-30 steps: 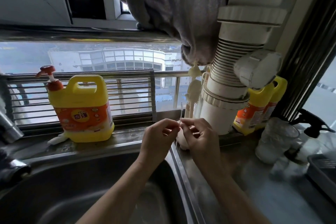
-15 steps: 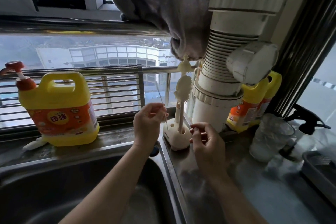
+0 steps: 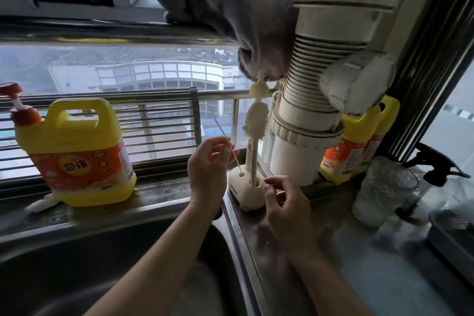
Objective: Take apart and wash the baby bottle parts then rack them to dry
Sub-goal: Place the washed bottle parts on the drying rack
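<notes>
left arm: bare forearm reached up and forward | left hand (image 3: 209, 167): upright, fingers pinched a thin brush (image 3: 236, 160) near its middle | right hand (image 3: 287, 204): lower, apart from the left, back toward camera, fingers loosely curled, gripped nothing

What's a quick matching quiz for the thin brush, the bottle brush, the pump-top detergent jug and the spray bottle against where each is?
1 thin brush
2 bottle brush
3 pump-top detergent jug
4 spray bottle

A far right of the counter
B upright in the stand
C pinched in the left hand
D on the ledge behind the sink

Pairs: 1-C, 2-B, 3-D, 4-A.
</notes>
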